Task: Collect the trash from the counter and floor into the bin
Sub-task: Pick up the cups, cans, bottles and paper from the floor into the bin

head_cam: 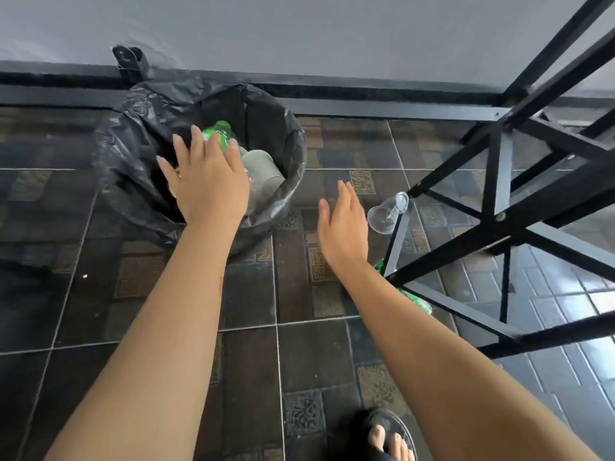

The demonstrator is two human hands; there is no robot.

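A: Left hand (208, 181) is right over the bin (139, 168), fingers spread, palm down, and a green bottle (218, 134) shows just past the fingertips, inside the liner. I can't tell whether a finger is touching it or it is already loose.

B: Either way it's within the rim. Best thing, I'd say, is to let it drop straight, clear of the liner's slack edge, so nothing snags and tips out. There's a grey roll (263, 168) in there too, so it isn't landing on bare plastic.

A: Right hand (342, 227) is open as well, fingers together, holding nothing, hanging above the tiles near a clear cup (387, 211).

B: That cup looks like the next pick. It lies on its side against a leg of the black frame (499, 181), so come in from the open floor side, not through the bars.

A: And something green (416, 299) lies under the lower bar, partly hidden by the forearm.

B: Tight spot. Plenty of open tile between bin and frame, though, for swinging across.
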